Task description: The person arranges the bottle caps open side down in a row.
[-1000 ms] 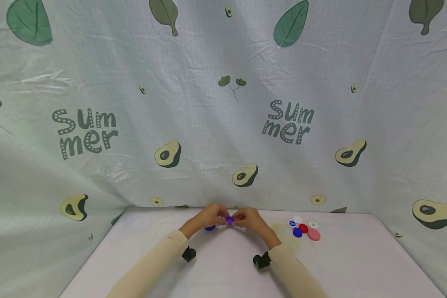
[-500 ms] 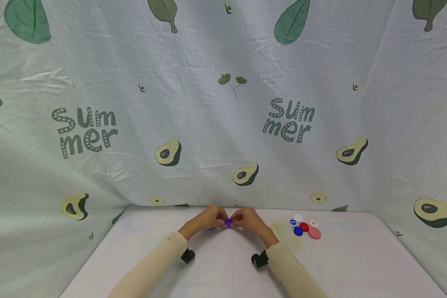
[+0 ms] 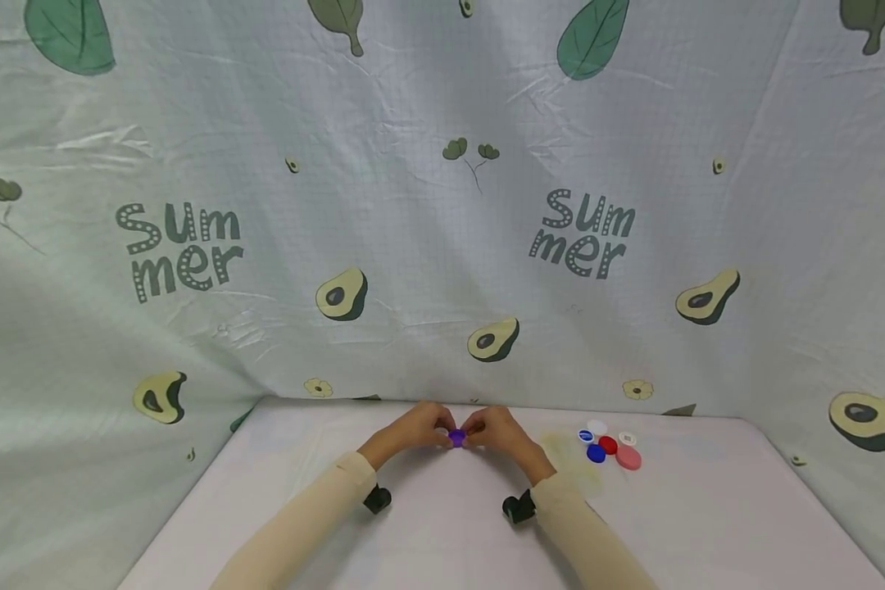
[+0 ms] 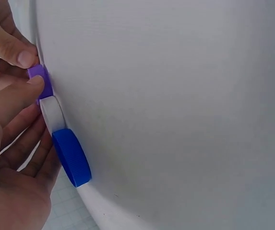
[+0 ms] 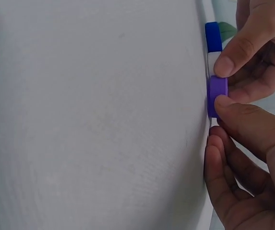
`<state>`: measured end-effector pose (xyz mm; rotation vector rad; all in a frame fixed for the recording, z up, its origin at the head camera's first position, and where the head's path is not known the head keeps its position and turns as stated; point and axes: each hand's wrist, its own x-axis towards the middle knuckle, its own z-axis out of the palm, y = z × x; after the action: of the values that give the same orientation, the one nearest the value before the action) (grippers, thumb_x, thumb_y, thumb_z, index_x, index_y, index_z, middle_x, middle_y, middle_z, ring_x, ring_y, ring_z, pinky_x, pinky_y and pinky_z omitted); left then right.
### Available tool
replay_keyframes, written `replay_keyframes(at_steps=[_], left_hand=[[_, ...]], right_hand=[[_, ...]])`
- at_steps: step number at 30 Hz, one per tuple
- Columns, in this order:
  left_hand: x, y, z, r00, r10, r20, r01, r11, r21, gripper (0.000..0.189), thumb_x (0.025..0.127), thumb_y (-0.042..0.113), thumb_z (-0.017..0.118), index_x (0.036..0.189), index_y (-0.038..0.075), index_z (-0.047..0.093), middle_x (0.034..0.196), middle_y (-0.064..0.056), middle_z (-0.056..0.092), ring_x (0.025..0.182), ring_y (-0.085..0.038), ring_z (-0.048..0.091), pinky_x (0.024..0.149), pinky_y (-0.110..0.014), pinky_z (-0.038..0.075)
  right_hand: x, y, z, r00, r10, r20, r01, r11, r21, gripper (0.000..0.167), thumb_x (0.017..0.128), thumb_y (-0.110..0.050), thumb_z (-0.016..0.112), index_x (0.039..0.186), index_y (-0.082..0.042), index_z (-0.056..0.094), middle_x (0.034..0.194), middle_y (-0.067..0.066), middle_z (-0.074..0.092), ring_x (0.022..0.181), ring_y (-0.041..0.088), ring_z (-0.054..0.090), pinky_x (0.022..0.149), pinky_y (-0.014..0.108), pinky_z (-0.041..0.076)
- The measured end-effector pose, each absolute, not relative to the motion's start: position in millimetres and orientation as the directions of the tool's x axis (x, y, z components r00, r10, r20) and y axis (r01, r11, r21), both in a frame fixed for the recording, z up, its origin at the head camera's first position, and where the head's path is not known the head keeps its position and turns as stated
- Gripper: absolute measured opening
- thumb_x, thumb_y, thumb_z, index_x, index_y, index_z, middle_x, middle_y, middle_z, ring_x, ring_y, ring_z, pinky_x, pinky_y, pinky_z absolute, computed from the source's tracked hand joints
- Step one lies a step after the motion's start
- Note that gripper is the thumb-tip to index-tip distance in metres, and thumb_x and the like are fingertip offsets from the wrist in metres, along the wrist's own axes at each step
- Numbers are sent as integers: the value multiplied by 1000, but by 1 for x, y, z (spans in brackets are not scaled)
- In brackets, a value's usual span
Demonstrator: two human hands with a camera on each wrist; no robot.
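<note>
A purple bottle cap (image 3: 456, 438) lies flat near the table's back edge, between my two hands. My left hand (image 3: 422, 426) pinches it from the left, the thumb on its near side. From the right, my right hand (image 3: 497, 430) holds the same cap between thumb and fingers. In the left wrist view a white cap (image 4: 53, 114) touches the purple one, and a blue cap (image 4: 74, 157) sits beside the white, forming a row. The head view hides the white and blue caps behind my left hand.
To the right lies a loose group of caps: red (image 3: 608, 445), blue (image 3: 596, 453), pink (image 3: 629, 457), a blue-and-white one (image 3: 586, 437) and white ones (image 3: 596, 428). A patterned curtain (image 3: 413, 205) hangs behind the white table (image 3: 442, 541).
The blue cap that showed below my left hand is now covered by that hand. Both hands stay at the purple cap with small shifts; the head view has tilted slightly.
</note>
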<state>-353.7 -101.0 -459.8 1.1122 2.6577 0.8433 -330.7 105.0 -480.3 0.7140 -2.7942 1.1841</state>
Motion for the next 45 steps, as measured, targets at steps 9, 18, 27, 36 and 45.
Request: replay_keyframes(at_steps=[9,18,27,36,45], left_hand=[[-355,-95,-454,-730,682,47,591,596,543,16,83,-1,80,98,-2,74,95,-9,75,99,-28,69,90,-40,56],[-353,-86,-446,-799,599,47,507,630,589,27,91,10,73,113,-5,70,104,-13,72,89,-20,67,74,-30,57],[-340,-67,-442,-784,588,200,560,529,637,21,92,5,67,108,-8,72,97,-10,73,87,-17,64,76,-28,55],[-331,-30,-453,-763,624,168,559,506,657,18,91,3,68,106,-4,73,93,-5,71,82,-9,58,72,-21,51],[-319,6,-454,-709,683,175,601,455,657,16,90,1,69,105,-4,72,93,-7,73,82,-8,62,72,-17,50]], right_hand=[[-330,106,-479,-917,-358,172,-380,659,-650,14,82,-4,84,95,-3,79,85,2,74,74,7,61,65,21,52],[-322,124,-467,-913,-373,162,-391,693,-606,16,84,-4,82,98,0,77,88,5,76,77,12,67,68,25,56],[-304,169,-459,-937,-325,130,-332,710,-621,20,90,-11,78,107,-2,75,97,3,75,89,17,68,84,37,59],[-288,218,-444,-943,-280,180,-331,742,-583,20,91,-12,77,108,-2,75,99,3,74,90,18,67,83,38,58],[-265,262,-437,-968,-211,138,-251,772,-584,18,91,-8,76,108,-2,74,105,10,74,97,26,70,82,40,60]])
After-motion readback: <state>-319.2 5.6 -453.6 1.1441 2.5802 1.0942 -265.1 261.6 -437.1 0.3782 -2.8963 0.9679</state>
